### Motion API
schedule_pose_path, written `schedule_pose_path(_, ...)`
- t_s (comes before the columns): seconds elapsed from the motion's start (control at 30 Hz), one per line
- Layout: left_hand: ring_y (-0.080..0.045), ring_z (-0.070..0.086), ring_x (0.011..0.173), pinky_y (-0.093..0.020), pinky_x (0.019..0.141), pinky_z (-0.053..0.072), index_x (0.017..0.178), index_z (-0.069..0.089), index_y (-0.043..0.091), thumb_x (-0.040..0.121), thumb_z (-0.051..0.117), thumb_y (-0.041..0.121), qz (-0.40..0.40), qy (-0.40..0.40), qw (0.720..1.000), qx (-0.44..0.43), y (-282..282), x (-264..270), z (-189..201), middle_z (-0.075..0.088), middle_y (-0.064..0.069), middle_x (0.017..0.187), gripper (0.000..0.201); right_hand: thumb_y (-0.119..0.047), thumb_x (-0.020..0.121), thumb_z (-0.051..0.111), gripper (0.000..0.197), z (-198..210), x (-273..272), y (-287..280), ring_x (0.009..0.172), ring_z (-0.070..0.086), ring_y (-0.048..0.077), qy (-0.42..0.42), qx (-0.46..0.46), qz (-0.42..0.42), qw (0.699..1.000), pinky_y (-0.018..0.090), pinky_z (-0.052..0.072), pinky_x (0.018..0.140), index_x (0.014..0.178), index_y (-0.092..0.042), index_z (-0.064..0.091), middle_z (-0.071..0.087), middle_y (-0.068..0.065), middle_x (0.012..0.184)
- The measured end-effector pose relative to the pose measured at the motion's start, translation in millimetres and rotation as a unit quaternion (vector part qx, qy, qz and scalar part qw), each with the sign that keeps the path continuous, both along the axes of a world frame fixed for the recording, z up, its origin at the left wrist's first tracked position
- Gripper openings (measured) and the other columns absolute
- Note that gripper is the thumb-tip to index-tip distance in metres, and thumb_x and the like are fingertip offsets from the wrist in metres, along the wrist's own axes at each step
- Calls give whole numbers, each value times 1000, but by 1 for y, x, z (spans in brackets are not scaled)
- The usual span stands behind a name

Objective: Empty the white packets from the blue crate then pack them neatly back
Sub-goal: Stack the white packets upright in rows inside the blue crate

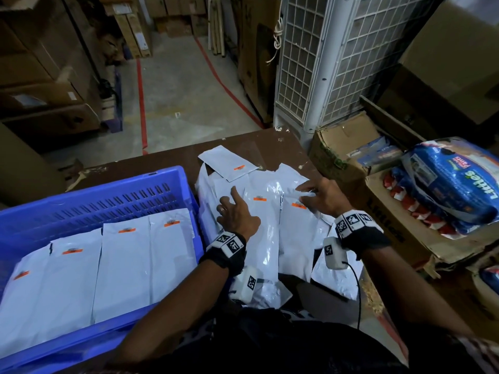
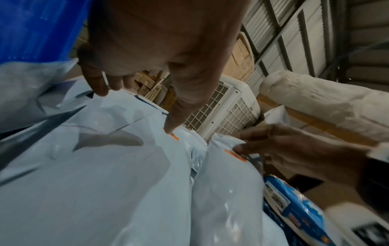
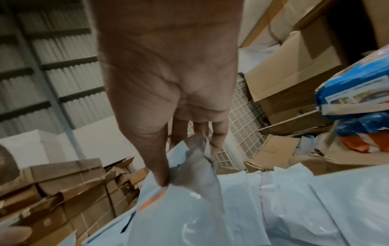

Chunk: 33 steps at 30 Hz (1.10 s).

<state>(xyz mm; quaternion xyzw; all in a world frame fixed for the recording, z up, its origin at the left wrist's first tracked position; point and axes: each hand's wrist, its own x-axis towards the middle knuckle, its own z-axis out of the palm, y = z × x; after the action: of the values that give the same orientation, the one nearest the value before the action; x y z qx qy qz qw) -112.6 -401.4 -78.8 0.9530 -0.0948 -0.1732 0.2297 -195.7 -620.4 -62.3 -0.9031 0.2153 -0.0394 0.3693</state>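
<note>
**Right hand pinches a packet top, left hand spread on the pile**

Head view, lower left of frame: blue crate (image 1: 89, 184) with four white packets (image 1: 124, 265) lying flat side by side inside, orange labels toward the far wall, edges overlapping a little.

Centre of frame, just right of the crate: loose pile of packets (image 1: 266, 238) on the brown table (image 1: 264, 141), overlapping at mixed angles.

Left hand (image 1: 237, 214) palm down over the left part of the pile. Fingers spread and mostly straight, holding nothing. Left wrist view: index fingertip (image 2: 169, 129) touches a packet right beside its orange label (image 2: 174, 136); the other fingertips come down at the packet edge on the left, contact unclear.

Right hand (image 1: 322, 195) on the right part of the pile. Right wrist view: thumb (image 3: 156, 166) and fingers closed on the crumpled top edge of one packet (image 3: 183, 208), a narrow pinch with the plastic bunched between them. Rest of that packet lies on the pile. Orange label (image 1: 298, 205) just beside the thumb.

Farther back, upper centre of the pile: one small packet (image 1: 228, 163) lies skewed on top.

Right edge of frame: blue diaper pack (image 1: 453, 184) on top of cardboard boxes (image 1: 399, 238). Behind the table, upper right: white grille unit (image 1: 324, 63).
</note>
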Motion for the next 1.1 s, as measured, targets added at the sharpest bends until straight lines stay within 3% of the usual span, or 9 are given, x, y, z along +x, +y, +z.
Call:
schedule_pose_path(0.07, -39, 28, 132, -50, 109, 32, 151, 10, 21, 75, 77, 37, -43, -10, 999, 14, -2, -8, -8, 20, -14, 145, 102, -15, 81, 75, 27, -9, 12, -3, 89, 69, 17, 13, -11, -3, 1000, 36, 59, 82, 107, -23, 74, 73, -2, 106)
schedule_pose_path(0.17, -40, 24, 134, -50, 111, 28, 150, 14, 23, 73, 77, 47, -101, -13, 994, 40, -4, -22, -23, 17, -16, 147, 102, -22, 82, 76, 36, -23, 17, 0, 97, 64, 16, 5, -38, -26, 999, 29, 52, 85, 116, -29, 67, 68, -2, 111)
schedule_pose_path(0.33, -46, -1, 146, -56, 117, 9, 155, -4, 21, 75, 70, 63, -145, 32, 984, 102, -3, -33, -41, -12, -22, 159, 116, -25, 78, 80, 41, -49, -9, 21, 112, 57, 29, -30, -45, -69, 996, 40, 46, 97, 116, -23, 67, 65, 10, 116)
schedule_pose_path(0.5, -51, -12, 144, -60, 117, 1, 154, -16, 20, 69, 68, 73, -112, 47, 987, 110, -9, -39, -48, -23, -24, 158, 130, -37, 72, 83, 60, -80, -44, 56, 112, 54, 36, 38, -10, -145, 989, 43, 45, 100, 125, -22, 60, 54, 15, 122)
schedule_pose_path(0.6, -51, -7, 145, -59, 117, 5, 152, -21, 19, 69, 75, 63, -98, 37, 990, 99, -11, -42, -47, -22, -26, 157, 135, -44, 69, 85, 84, -90, -53, 80, 118, 47, 44, 74, -11, -175, 982, 45, 42, 100, 140, -19, 47, 41, 21, 133)
schedule_pose_path(0.7, -46, 0, 147, -57, 117, 9, 152, -22, 20, 68, 76, 65, -84, 25, 993, 82, -10, -41, -49, -16, -26, 158, 137, -53, 70, 81, 103, -95, -51, 96, 122, 43, 45, 101, -17, -171, 980, 49, 44, 99, 151, -21, 28, 30, 19, 142)
schedule_pose_path(0.9, -41, 20, 139, -51, 112, 26, 153, -10, 22, 58, 84, 60, -61, 1, 996, 71, -9, -35, -45, 10, -21, 151, 138, -74, 75, 63, 115, -95, -39, 112, 127, 40, 41, 169, -95, -166, 967, 52, 46, 95, 157, -20, 4, 22, 20, 150)
schedule_pose_path(1.1, -34, 38, 121, -44, 98, 45, 149, 5, 26, 58, 84, 40, -15, -5, 1000, 1, -12, -34, -35, 27, -12, 137, 121, -83, 72, 53, 117, -94, -35, 118, 126, 40, 39, 180, -131, -182, 958, 49, 46, 94, 157, -21, 1, 27, 19, 149)
